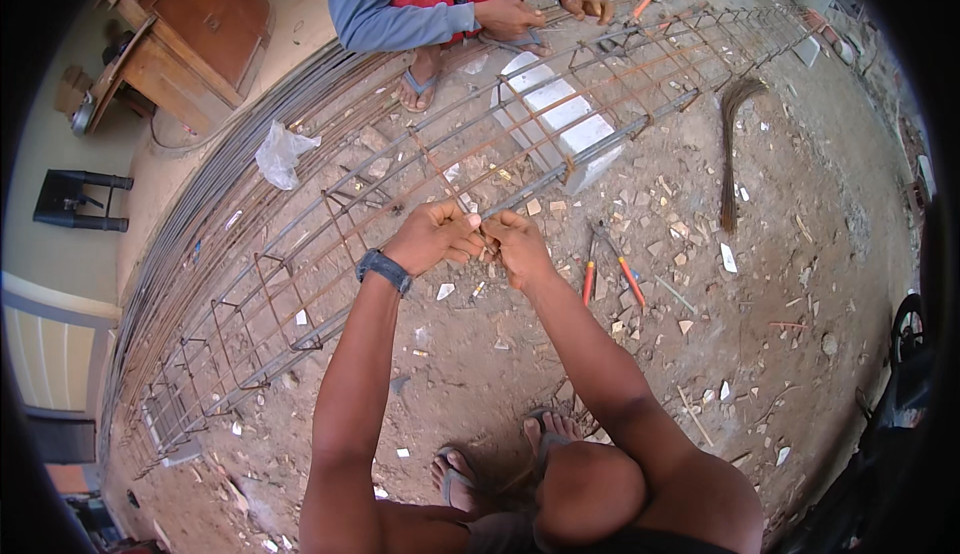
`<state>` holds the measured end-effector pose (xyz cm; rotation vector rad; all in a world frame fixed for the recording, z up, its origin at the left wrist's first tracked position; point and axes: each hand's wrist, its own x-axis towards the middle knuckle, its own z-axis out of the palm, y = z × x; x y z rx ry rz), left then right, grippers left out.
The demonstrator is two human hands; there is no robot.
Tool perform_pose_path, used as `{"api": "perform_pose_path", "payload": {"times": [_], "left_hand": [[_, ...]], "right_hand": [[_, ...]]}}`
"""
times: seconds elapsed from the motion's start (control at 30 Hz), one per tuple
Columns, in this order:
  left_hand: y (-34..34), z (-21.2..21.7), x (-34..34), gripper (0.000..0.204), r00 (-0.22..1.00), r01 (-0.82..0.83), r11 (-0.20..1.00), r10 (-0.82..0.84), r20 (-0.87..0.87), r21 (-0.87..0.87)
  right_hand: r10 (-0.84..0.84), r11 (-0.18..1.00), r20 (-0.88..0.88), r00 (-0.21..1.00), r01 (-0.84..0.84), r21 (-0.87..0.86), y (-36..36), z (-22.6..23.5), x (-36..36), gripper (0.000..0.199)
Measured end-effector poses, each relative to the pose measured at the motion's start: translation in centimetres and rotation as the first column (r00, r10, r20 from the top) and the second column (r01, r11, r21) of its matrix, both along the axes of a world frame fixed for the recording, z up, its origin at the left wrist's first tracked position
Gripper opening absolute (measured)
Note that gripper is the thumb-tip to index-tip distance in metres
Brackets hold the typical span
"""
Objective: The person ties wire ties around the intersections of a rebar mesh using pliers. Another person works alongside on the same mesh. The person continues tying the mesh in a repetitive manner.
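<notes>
Steel rods, grey and rust-brown, tied with crosspieces into a long cage (525, 195), stretch slantwise over the ground (640, 394), from near its lower left corner to its upper right. Both of the wearer's hands meet at the side of the cage nearest the wearer, about midway along. The left hand (440, 237) is curled, thumb and forefinger pressed together by the near rod; the right hand (518, 247) has its fingertips drawn together just beside it. Whether something thin is pinched between the fingers is too small to tell. A dark watch (383, 269) circles the left wrist.

Under the cage, just beyond the hands toward the upper right, stands a white block (590, 134). Pliers (634, 284) with red-orange handles lie spread on the ground to the right of the right hand. Farther right lies a bundle of dark wire (732, 154), with a white tile piece (729, 257) near its lower end. Small broken bits are scattered all around.

On the far side of the cage, at the ground's upper edge, a co-worker (400, 24) in a blue-grey top and red trousers crouches. A clear plastic bag (283, 154) lies near loose long rods (200, 214) curving along the ground's left edge. Past these stands a brown wooden cabinet (210, 29).
</notes>
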<state>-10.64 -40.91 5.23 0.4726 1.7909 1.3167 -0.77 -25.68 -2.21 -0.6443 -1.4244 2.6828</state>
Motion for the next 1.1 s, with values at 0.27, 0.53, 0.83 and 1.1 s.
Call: {"api": "perform_pose_path", "payload": {"times": [0.27,0.53,0.83,1.1], "left_hand": [[0.7,1.9,-0.3,0.038,0.990,-0.036,0.995,0.047,0.129,-0.090],[-0.3,1.3,0.0,0.029,0.999,-0.034,0.999,0.035,0.041,-0.023],[-1.3,-0.2,-0.6,0.028,0.994,0.099,0.992,-0.095,-0.050,0.083],[-0.2,0.2,-0.6,0.031,0.998,0.004,0.998,-0.007,0.057,0.068]], "right_hand": [[0.092,0.907,-0.243,0.966,0.020,0.420,1.0,0.4,-2.1,0.017],[-0.041,0.503,0.049,0.998,-0.021,0.864,0.6,6.3,2.6,0.017],[0.149,0.137,-0.179,0.973,0.159,0.978,0.1,8.4,-0.6,0.012],[-0.029,0.156,-0.526,0.850,0.523,0.838,-3.1,3.4,1.6,0.007]]}}
